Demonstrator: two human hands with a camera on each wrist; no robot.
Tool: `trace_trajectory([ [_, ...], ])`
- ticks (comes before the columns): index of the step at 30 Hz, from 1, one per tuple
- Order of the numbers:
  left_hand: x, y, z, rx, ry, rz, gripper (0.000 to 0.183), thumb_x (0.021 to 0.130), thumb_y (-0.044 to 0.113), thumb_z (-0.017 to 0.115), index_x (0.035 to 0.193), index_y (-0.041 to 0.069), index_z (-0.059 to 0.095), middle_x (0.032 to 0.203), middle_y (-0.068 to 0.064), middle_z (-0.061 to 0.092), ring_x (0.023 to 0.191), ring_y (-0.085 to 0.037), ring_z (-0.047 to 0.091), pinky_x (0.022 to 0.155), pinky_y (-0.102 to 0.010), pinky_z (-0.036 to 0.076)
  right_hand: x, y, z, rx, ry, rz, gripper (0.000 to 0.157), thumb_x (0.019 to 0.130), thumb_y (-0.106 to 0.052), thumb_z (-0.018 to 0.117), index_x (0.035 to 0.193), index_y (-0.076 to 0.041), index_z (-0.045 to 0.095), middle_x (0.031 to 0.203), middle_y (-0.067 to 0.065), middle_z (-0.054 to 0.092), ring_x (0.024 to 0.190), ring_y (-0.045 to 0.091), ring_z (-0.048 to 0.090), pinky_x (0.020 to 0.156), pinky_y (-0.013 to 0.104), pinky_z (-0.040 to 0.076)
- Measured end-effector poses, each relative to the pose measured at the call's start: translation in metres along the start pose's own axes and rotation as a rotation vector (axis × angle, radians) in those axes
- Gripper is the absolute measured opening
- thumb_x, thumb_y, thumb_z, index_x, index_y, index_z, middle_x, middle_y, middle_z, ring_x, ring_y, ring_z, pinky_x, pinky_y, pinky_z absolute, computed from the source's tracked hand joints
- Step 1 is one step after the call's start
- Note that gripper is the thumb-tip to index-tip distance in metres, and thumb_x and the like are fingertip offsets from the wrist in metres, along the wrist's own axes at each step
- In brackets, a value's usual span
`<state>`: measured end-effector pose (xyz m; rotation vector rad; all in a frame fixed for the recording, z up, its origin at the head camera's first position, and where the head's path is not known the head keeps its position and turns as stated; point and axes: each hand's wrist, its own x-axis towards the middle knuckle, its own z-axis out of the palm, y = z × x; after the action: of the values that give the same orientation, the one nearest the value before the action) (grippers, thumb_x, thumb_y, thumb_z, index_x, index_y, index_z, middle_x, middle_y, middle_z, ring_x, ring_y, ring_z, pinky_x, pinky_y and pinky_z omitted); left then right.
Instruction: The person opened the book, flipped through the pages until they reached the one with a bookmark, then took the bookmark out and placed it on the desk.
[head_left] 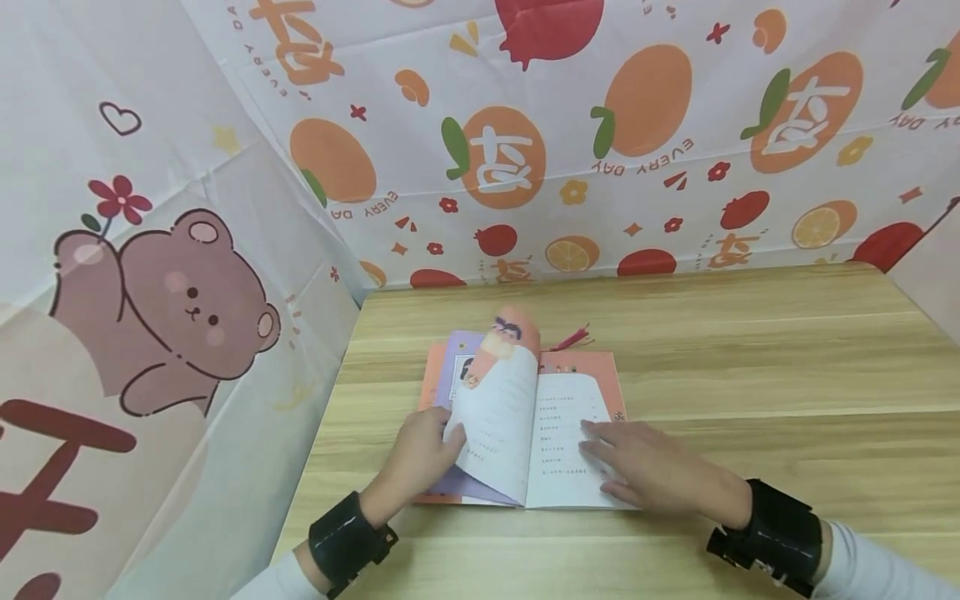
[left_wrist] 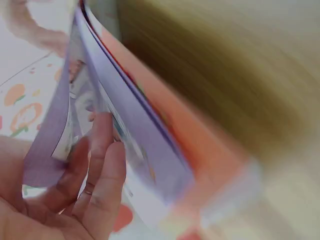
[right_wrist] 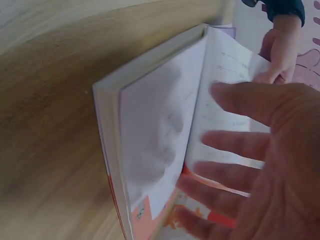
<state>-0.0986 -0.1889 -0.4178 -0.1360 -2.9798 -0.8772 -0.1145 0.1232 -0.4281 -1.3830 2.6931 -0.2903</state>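
An open book with orange-bordered pages of printed lines lies on the table. My left hand pinches a lifted page near its outer edge, thumb on the printed side and fingers behind. That page curves up and over to the left, with a purple page below it. In the left wrist view the fingers reach between the raised leaf and the purple page. Above the right-hand page, my right hand spreads its fingers, holding nothing; its shadow falls on the paper.
A dark pink tassel sticks out past the book's top edge. The wooden table runs to a fruit-printed cloth at the back. A bear-printed cloth hangs on the left. Both wrists wear black bands.
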Motion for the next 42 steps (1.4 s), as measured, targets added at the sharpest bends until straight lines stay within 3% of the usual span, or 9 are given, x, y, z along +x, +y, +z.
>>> trace_trajectory([
  [6, -0.012, -0.008, -0.001, 0.410, -0.171, 0.032, 0.018, 0.075, 0.011, 0.058, 0.058, 0.004, 0.054, 0.048, 0.000, 0.040, 0.042, -0.013, 0.036, 0.037, -0.026, 0.028, -0.007, -0.003, 0.008, 0.005, -0.073, 0.030, 0.069, 0.076, -0.041, 0.065, 0.132, -0.006, 0.044, 0.138, 0.018, 0.042, 0.122, 0.033, 0.036, 0.097, 0.055, 0.037],
  [9, -0.015, -0.007, 0.002, 0.443, -0.234, 0.037, 0.013, 0.075, 0.010, 0.058, 0.065, 0.001, 0.058, 0.049, -0.003, 0.044, 0.041, -0.014, 0.038, 0.037, -0.026, 0.028, -0.007, -0.003, 0.011, -0.039, -0.061, 0.047, 0.075, 0.073, -0.044, 0.068, 0.132, -0.005, 0.043, 0.136, 0.021, 0.043, 0.120, 0.035, 0.038, 0.095, 0.056, 0.037],
  [14, -0.013, -0.003, 0.002, 0.574, -0.223, 0.063, 0.012, 0.077, 0.011, 0.062, 0.073, -0.001, 0.061, 0.049, -0.004, 0.044, 0.040, -0.014, 0.037, 0.036, -0.024, 0.025, -0.005, -0.004, 0.009, -0.086, -0.081, 0.086, 0.082, 0.069, -0.048, 0.069, 0.131, -0.002, 0.042, 0.135, 0.025, 0.043, 0.118, 0.039, 0.039, 0.093, 0.056, 0.039],
  [18, -0.009, 0.003, 0.003, 0.796, -0.166, 0.153, 0.035, 0.076, 0.014, 0.065, 0.107, 0.000, 0.058, 0.061, -0.008, 0.052, 0.045, -0.016, 0.040, 0.036, -0.024, 0.030, -0.004, -0.005, 0.008, -0.088, -0.088, 0.093, 0.084, 0.068, -0.049, 0.070, 0.131, -0.001, 0.042, 0.134, 0.025, 0.043, 0.118, 0.039, 0.040, 0.093, 0.056, 0.039],
  [22, -0.006, 0.008, 0.013, 0.973, -0.130, 0.397, 0.077, 0.074, 0.013, 0.067, 0.141, 0.020, 0.029, 0.113, -0.018, 0.057, 0.086, -0.030, 0.054, 0.061, -0.036, 0.054, -0.004, -0.004, 0.010, -0.089, -0.080, 0.089, 0.084, 0.067, -0.049, 0.071, 0.130, 0.000, 0.043, 0.133, 0.026, 0.045, 0.115, 0.040, 0.042, 0.092, 0.056, 0.040],
  [25, -0.004, 0.009, 0.020, 0.975, -0.148, 0.615, 0.086, 0.072, 0.011, 0.068, 0.143, 0.027, 0.022, 0.144, -0.015, 0.033, 0.123, -0.036, 0.033, 0.086, -0.051, 0.047, -0.004, -0.005, 0.010, -0.082, -0.086, 0.098, 0.084, 0.067, -0.049, 0.071, 0.130, 0.000, 0.043, 0.133, 0.026, 0.044, 0.115, 0.040, 0.041, 0.092, 0.056, 0.039],
  [29, -0.003, 0.012, 0.025, 0.825, -0.255, 0.736, 0.078, 0.071, 0.011, 0.065, 0.140, 0.026, 0.032, 0.152, -0.008, 0.017, 0.133, -0.031, 0.013, 0.097, -0.055, 0.037, -0.004, -0.005, 0.011, -0.057, -0.096, 0.111, 0.083, 0.068, -0.049, 0.070, 0.131, -0.001, 0.042, 0.135, 0.026, 0.042, 0.116, 0.040, 0.040, 0.093, 0.057, 0.038],
  [36, -0.001, 0.014, 0.023, 0.648, -0.398, 0.655, 0.066, 0.076, 0.016, 0.059, 0.137, 0.025, 0.037, 0.150, -0.005, 0.024, 0.133, -0.029, 0.010, 0.095, -0.062, 0.035, -0.002, -0.003, 0.008, -0.034, -0.090, 0.092, 0.081, 0.068, -0.048, 0.071, 0.129, -0.002, 0.045, 0.133, 0.025, 0.044, 0.116, 0.039, 0.041, 0.092, 0.057, 0.040],
  [42, 0.002, 0.014, 0.021, 0.571, -0.419, 0.621, 0.058, 0.081, 0.020, 0.055, 0.136, 0.027, 0.039, 0.149, -0.004, 0.027, 0.133, -0.028, 0.015, 0.094, -0.061, 0.037, -0.001, 0.001, 0.005, -0.013, -0.083, 0.098, 0.078, 0.066, -0.046, 0.072, 0.128, -0.005, 0.048, 0.132, 0.024, 0.046, 0.115, 0.038, 0.043, 0.092, 0.056, 0.041],
])
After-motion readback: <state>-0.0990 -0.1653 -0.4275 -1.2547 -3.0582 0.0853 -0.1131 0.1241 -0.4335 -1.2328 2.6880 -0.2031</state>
